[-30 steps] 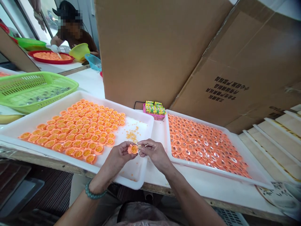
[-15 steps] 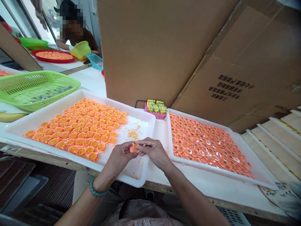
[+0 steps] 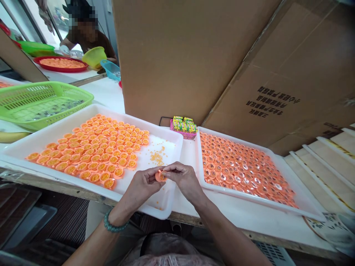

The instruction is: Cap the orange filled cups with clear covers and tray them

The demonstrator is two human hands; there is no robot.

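Between my two hands is a small round orange cup, held over the right end of the left white tray. My left hand pinches the cup from its left side. The fingertips of my right hand close on its right rim; whether they also hold a smaller piece I cannot make out. Many orange cups with yellow bits inside stand in rows in this tray. Loose yellow bits lie scattered on its bare floor. In the right white tray sit orange cups with shiny dark-patterned tops.
A pink basket of small yellow-green boxes stands between the trays, before a tall cardboard sheet. At left are a green basket with small shiny pieces and a banana-like yellow object. Another person sits behind, near a red tray.
The orange cup has turned slightly in my fingers, its opening showing more now. The other person's gloved hand has moved left, away from the yellow bowl.
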